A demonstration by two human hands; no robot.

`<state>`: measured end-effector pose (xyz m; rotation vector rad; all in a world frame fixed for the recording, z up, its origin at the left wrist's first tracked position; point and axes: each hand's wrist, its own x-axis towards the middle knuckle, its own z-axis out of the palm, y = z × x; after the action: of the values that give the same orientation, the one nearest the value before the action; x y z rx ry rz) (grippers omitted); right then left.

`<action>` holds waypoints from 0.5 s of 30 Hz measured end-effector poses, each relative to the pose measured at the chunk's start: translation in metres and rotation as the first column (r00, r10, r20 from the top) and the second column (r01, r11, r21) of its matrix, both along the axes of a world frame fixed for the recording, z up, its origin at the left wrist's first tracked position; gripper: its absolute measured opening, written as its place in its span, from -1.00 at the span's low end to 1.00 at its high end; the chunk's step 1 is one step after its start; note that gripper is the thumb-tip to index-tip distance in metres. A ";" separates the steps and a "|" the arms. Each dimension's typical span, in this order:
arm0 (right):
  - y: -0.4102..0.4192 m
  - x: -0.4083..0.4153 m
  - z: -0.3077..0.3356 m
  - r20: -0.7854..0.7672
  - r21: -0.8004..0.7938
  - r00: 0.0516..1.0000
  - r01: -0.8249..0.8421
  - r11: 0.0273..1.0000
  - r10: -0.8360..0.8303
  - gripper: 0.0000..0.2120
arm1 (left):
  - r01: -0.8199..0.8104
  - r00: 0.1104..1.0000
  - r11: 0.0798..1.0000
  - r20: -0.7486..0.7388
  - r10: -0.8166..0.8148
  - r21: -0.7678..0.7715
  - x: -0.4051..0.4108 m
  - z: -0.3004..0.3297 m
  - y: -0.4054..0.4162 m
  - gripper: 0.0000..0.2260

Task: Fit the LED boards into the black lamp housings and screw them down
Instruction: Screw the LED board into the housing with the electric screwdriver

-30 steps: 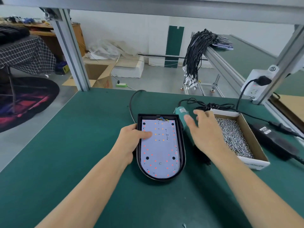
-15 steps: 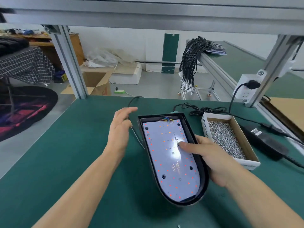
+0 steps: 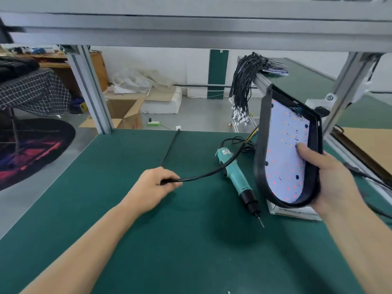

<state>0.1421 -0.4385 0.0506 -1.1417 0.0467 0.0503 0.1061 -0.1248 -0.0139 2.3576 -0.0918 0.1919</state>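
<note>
The LED board (image 3: 285, 153) already sat inside the black lamp housing (image 3: 259, 158), so the fitting looked done for this unit; whether every screw was in could not be told, and several dark holes in the board suggested fastening might remain. The right hand (image 3: 335, 177) held the housing tilted up off the green bench (image 3: 106, 209), above the white box (image 3: 294, 212), fingers wrapped behind the rim and the thumb (image 3: 302, 150) pressed on the board face. The left hand (image 3: 157, 187), left of the housing, pinched the black cable (image 3: 203, 176) between curled fingers. The teal electric screwdriver (image 3: 235, 179) lay on the bench just left of the housing, untouched.
</note>
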 end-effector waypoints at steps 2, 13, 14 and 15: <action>0.008 0.001 0.001 0.025 -0.007 0.999 0.034 0.999 -0.034 -0.86 | 0.026 0.999 0.995 0.038 -0.030 0.101 -0.002 0.004 -0.014 -0.87; 0.012 -0.001 -0.010 -0.015 -0.127 1.000 0.013 0.992 -0.015 -0.87 | -0.203 0.943 0.887 0.326 0.064 0.414 0.024 -0.002 0.003 -0.71; 0.013 -0.001 -0.010 -0.015 -0.119 1.000 0.016 0.993 -0.018 -0.87 | -0.316 0.927 0.857 0.326 0.187 0.407 0.041 -0.005 0.015 -0.72; 0.014 -0.001 -0.009 -0.011 -0.115 1.000 0.015 0.993 -0.017 -0.86 | -0.418 0.899 0.819 0.308 0.312 0.392 0.057 -0.006 0.028 -0.75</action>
<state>0.1415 -0.4247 0.0417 -1.2556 0.0704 0.0406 0.1626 -0.0971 -0.0199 2.7907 0.2410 0.7049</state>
